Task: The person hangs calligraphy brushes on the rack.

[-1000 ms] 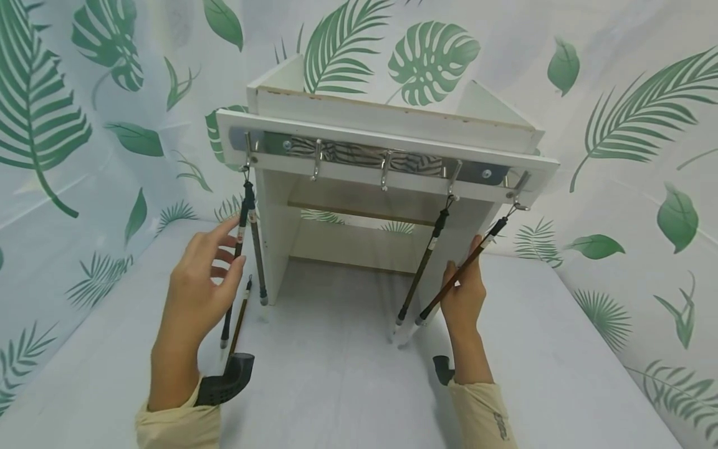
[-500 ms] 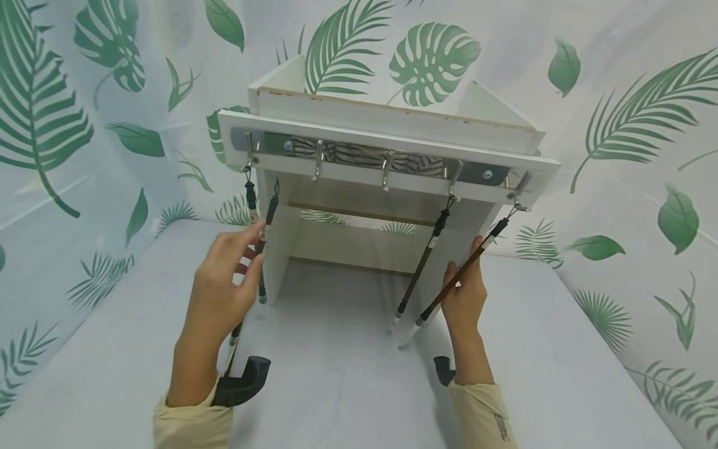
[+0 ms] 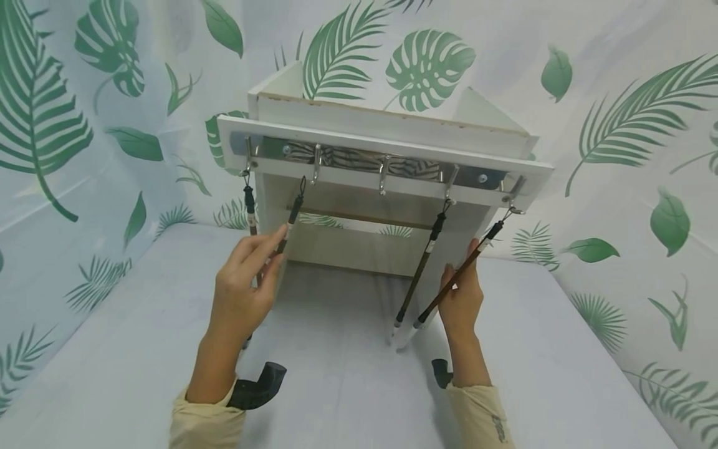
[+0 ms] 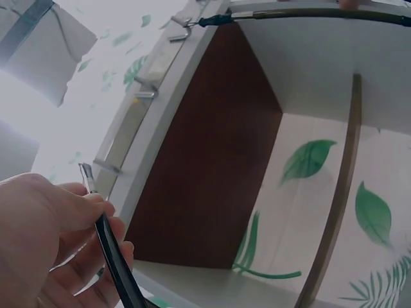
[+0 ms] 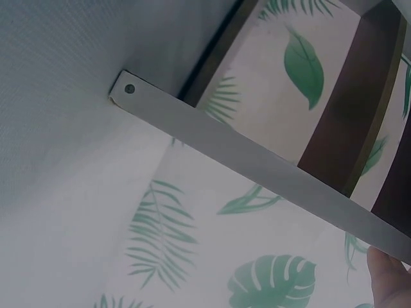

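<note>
In the head view my left hand pinches a writing brush with its hanging loop upward. The loop stands just below and left of the second hook from the left, apart from it. Another writing brush hangs from the leftmost hook, its lower part behind my left hand. Two more brushes hang at the right, one dark and one brown. My right hand grips the front edge of the white shelf's right side panel, partly behind the brown brush.
A white shelf unit with a metal hook rail stands on a white-covered table. The middle hook bears nothing. Leaf-patterned sheeting surrounds the table. Black wrist mounts jut from the sleeves.
My left hand has carried the brush rightward, from beside the leftmost hook to below the second hook. The right hand keeps its hold on the shelf.
</note>
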`<state>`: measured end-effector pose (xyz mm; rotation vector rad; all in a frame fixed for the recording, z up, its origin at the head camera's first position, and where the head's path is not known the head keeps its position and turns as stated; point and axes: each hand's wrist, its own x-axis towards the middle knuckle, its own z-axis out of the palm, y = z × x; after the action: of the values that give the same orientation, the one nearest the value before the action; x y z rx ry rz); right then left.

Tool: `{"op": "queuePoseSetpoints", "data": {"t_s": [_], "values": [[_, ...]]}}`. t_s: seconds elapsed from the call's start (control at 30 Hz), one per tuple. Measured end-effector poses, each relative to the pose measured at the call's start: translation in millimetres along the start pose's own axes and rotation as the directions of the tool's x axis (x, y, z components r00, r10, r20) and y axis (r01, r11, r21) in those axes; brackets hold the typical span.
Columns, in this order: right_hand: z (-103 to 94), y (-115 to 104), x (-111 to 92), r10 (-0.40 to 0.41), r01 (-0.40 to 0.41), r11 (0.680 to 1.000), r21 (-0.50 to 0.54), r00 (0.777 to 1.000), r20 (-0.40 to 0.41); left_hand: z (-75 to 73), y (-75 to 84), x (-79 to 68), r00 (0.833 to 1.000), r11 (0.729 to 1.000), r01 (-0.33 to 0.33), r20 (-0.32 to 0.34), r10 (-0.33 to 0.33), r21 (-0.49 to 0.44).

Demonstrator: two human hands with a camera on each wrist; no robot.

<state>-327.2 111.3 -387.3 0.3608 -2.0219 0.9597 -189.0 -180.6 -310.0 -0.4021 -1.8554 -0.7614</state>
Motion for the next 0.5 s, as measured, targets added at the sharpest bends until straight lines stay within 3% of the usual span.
{"op": "queuePoseSetpoints", "data": {"t_s": [0.17,0.5], "values": [[-1.1,-1.6,0.6,-0.01,0.01,1.0,0.0,1.0,0.009,1.6,0.4,-0.2,1.0,1.0,0.006,-0.003,-0.006,-0.013],[-0.6,1.3,0.3,-0.024,0.024,1.0,-0.004,1.0,-0.019,6.1,0.5,1.2,0.998,0.999,-0.048,0.036,0.047,0.01]]}}
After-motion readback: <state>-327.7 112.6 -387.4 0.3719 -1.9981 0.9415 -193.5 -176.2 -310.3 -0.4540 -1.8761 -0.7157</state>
